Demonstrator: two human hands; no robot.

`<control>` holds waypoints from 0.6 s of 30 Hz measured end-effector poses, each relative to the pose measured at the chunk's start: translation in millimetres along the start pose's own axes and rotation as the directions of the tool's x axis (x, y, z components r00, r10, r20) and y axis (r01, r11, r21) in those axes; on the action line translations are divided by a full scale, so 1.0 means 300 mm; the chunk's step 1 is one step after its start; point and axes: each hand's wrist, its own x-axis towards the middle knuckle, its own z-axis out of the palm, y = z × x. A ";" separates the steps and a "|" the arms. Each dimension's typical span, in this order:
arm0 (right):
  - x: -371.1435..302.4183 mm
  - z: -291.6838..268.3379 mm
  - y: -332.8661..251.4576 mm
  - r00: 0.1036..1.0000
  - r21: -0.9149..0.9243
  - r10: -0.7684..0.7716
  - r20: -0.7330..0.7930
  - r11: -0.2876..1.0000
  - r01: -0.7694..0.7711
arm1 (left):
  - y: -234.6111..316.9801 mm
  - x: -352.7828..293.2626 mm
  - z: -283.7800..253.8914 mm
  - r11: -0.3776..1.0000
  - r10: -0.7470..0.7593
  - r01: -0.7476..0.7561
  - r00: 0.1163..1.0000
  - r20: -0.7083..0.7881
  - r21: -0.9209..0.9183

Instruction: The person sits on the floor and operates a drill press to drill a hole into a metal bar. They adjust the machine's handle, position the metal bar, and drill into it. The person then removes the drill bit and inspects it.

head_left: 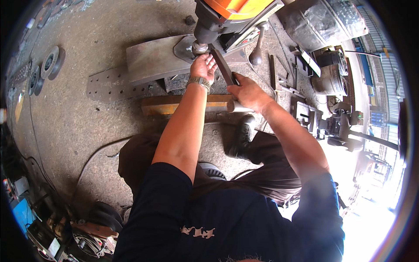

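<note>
My left hand (203,69), with a watch on the wrist, reaches up to the spindle (200,47) of an orange and black drill machine (227,17). Its palm is partly turned up and its fingers look stretched and slightly apart; whether they touch the spindle I cannot tell. My right hand (249,92) is closed round the near end of a dark flat steel bar (223,66), whose far end lies close to the spindle. Just below that hand shows a pale round metal piece (238,106). Beneath the drill lies a wide steel plate (152,60).
A rusty beam (163,105) lies before my feet, beside a drilled plate (104,85). The drill's feed lever (256,54) sticks out at its right. A large drum (325,24) and metal parts stand right; round discs (50,63) left. A cable (98,150) crosses the floor.
</note>
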 end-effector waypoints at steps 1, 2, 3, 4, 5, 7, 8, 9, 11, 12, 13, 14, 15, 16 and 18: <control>0.014 0.026 0.008 1.000 -0.004 0.031 -0.001 1.000 -0.031 | 0.002 -0.019 -0.007 0.999 0.000 0.000 1.000 -0.008 0.040; 0.028 0.052 0.011 0.999 -0.010 0.052 -0.001 0.999 -0.052 | 0.017 -0.033 -0.011 0.997 0.009 -0.008 1.000 -0.013 0.079; 0.037 0.069 0.009 0.997 -0.017 0.075 -0.003 0.997 -0.075 | 0.024 -0.018 -0.037 0.959 0.183 -0.165 0.981 -0.059 0.232; 0.036 0.074 0.005 0.998 -0.031 0.057 -0.003 0.998 -0.057 | 0.033 -0.007 -0.069 0.873 0.356 -0.302 0.932 -0.075 0.384; 0.035 0.070 -0.017 0.998 0.005 0.069 0.006 0.998 -0.069 | 0.053 0.005 -0.104 0.742 0.522 -0.414 0.850 -0.067 0.527; 0.023 0.052 -0.023 0.993 0.082 0.121 0.014 0.989 -0.122 | 0.086 -0.013 -0.093 0.163 0.848 -0.522 0.507 0.151 0.837; 0.025 0.056 -0.014 0.992 0.060 0.127 0.003 0.990 -0.127 | 0.111 -0.029 -0.074 -0.170 0.890 -0.451 0.311 0.333 0.876; 0.027 0.063 -0.011 0.992 0.036 0.129 -0.005 0.991 -0.128 | 0.151 -0.025 -0.055 -0.163 0.823 -0.529 0.393 0.410 0.833; 0.023 0.058 -0.021 0.996 -0.064 0.085 0.019 0.994 -0.084 | 0.239 -0.001 0.016 -0.112 0.649 -0.665 0.514 0.561 0.738; 0.015 0.039 -0.037 0.997 -0.135 0.051 0.053 0.990 -0.043 | 0.257 -0.014 0.071 -0.061 0.502 -0.637 0.645 0.576 0.768; 0.014 0.026 -0.040 0.996 -0.204 0.019 0.086 0.979 -0.001 | 0.266 -0.026 0.130 -0.017 0.334 -0.602 0.749 0.572 0.798; 0.030 0.027 -0.028 0.995 -0.260 -0.015 0.098 0.965 0.040 | 0.273 -0.007 0.172 -0.167 0.347 -0.554 0.742 0.574 0.816; 0.045 0.031 -0.014 0.993 -0.313 -0.049 0.111 0.946 0.082 | 0.259 0.014 0.184 -0.212 0.427 -0.506 0.722 0.545 0.836; 0.047 0.045 -0.010 0.995 -0.297 -0.051 0.087 0.952 0.075 | 0.241 0.028 0.190 -0.253 0.505 -0.452 0.693 0.515 0.855; 0.018 0.069 -0.014 0.997 -0.278 0.022 0.073 0.961 -0.001 | 0.205 0.008 0.223 -0.290 0.542 -0.347 0.709 0.452 0.892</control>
